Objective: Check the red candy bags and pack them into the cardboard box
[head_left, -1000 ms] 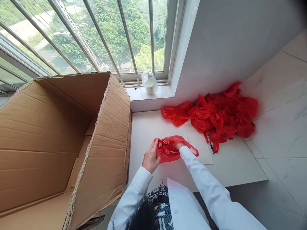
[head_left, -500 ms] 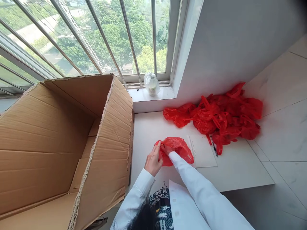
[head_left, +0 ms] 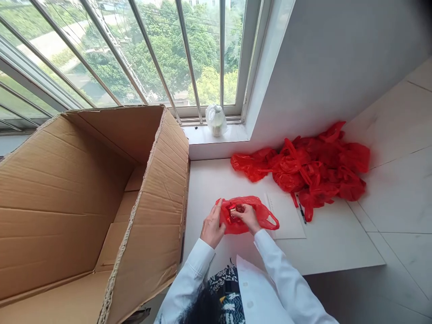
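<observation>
A small red plastic bag [head_left: 261,214] with little red packets inside lies on the white ledge [head_left: 330,245] in front of me. My left hand [head_left: 211,227] pinches the bag's left edge. My right hand [head_left: 248,217] rests on top of the bag near its mouth, fingers closed on the plastic by the packets. Both arms wear white sleeves.
A large open cardboard box [head_left: 87,202] stands at the left, its flap beside my left hand. A heap of red plastic bags [head_left: 310,168] lies at the back right. A white notebook [head_left: 286,216] and a pen [head_left: 300,211] lie by the bag. A wrapped cup [head_left: 216,119] stands on the windowsill.
My right hand has come out of the bag and now lies on top of it. The left hand keeps its hold on the bag's left edge.
</observation>
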Tool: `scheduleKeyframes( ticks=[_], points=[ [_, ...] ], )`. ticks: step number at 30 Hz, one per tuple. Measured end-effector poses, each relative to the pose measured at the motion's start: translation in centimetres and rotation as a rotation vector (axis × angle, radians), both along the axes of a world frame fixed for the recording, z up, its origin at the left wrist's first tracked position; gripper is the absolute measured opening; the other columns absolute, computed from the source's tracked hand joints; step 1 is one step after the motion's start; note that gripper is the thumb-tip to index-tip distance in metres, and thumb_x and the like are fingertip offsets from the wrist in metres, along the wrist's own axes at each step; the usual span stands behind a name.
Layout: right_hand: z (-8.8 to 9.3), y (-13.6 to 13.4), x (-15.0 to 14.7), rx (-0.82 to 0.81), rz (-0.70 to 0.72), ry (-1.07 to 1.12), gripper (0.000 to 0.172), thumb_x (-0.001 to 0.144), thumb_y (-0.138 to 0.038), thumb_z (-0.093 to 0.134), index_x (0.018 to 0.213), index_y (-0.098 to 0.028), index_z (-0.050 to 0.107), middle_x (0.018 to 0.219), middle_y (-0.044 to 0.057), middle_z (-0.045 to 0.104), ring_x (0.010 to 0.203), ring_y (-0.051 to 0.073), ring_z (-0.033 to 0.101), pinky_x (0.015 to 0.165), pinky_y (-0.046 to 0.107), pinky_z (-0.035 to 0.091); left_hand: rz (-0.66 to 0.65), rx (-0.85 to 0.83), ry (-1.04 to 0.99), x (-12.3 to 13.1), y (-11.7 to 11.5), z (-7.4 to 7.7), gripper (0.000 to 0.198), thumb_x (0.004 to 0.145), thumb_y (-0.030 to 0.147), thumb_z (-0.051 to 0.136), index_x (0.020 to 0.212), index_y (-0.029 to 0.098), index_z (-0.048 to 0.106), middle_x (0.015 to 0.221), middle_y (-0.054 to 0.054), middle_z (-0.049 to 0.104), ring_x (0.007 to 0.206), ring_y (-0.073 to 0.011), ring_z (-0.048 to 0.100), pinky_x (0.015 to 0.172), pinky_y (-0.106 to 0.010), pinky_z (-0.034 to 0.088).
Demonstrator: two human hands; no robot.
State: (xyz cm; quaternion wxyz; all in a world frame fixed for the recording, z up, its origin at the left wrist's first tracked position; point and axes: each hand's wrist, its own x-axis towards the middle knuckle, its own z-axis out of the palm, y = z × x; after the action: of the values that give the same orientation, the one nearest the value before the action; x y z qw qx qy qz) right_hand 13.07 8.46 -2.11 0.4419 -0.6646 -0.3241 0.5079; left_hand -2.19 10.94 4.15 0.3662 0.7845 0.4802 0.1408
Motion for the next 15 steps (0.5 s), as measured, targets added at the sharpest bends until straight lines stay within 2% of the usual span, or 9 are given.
scheduleKeyframes(
  ticks=[2,4,8,11,15],
  points=[
    [2.6,-1.8,1.0,0.079,-0.119,0.252,0.03,0.061,-0.028,0.073,0.086,-0.015,0.062,0.079,0.004,0.068,0.073,0.017,0.063,0.068,0.029,0.053,0.005,0.003,-0.007,0.0,0.2,-0.4,0.081,0.064,-0.001,0.041,0.142,0.016,0.026,0.139,-0.01,0.044,0.131,-0.0212,0.038,0.108,-0.037,0.037],
    [6.0,-3.5,1.7,0.159,-0.248,0.445,0.033,0.06,-0.027,0.077,0.087,-0.017,0.062,0.083,0.002,0.068,0.074,0.014,0.063,0.07,0.027,0.053,0.006,0.016,-0.021,0.1,0.4,-0.7,0.08,0.064,-0.001,0.042,0.141,0.017,0.028,0.139,-0.009,0.045,0.131,-0.0209,0.039,0.109,-0.037,0.036],
    [12.3,-5.4,2.3,0.25,-0.4,0.542,0.03,0.064,-0.025,0.077,0.088,-0.02,0.058,0.084,-0.002,0.067,0.073,0.01,0.062,0.068,0.022,0.053,0.001,0.04,-0.024,0.4,0.7,-1.0,0.078,0.065,-0.001,0.042,0.141,0.017,0.03,0.138,-0.01,0.045,0.13,-0.0221,0.04,0.109,-0.04,0.035],
    [15.0,-5.8,2.3,0.295,-0.441,0.541,0.029,0.065,-0.023,0.077,0.084,-0.02,0.055,0.081,-0.003,0.066,0.071,0.008,0.061,0.067,0.02,0.054,-0.02,0.05,-0.018,0.6,0.6,-0.8,0.077,0.067,0.0,0.042,0.141,0.016,0.029,0.138,-0.012,0.045,0.13,-0.0229,0.041,0.108,-0.041,0.036],
    [16.6,-6.2,2.0,0.324,-0.443,0.531,0.035,0.064,-0.024,0.076,0.089,-0.021,0.052,0.081,-0.003,0.065,0.071,0.01,0.061,0.064,0.022,0.055,-0.034,0.05,0.008,0.4,0.2,-0.6,0.077,0.067,0.0,0.042,0.141,0.017,0.029,0.139,-0.011,0.044,0.131,-0.0231,0.039,0.108,-0.041,0.037]
  ],
)
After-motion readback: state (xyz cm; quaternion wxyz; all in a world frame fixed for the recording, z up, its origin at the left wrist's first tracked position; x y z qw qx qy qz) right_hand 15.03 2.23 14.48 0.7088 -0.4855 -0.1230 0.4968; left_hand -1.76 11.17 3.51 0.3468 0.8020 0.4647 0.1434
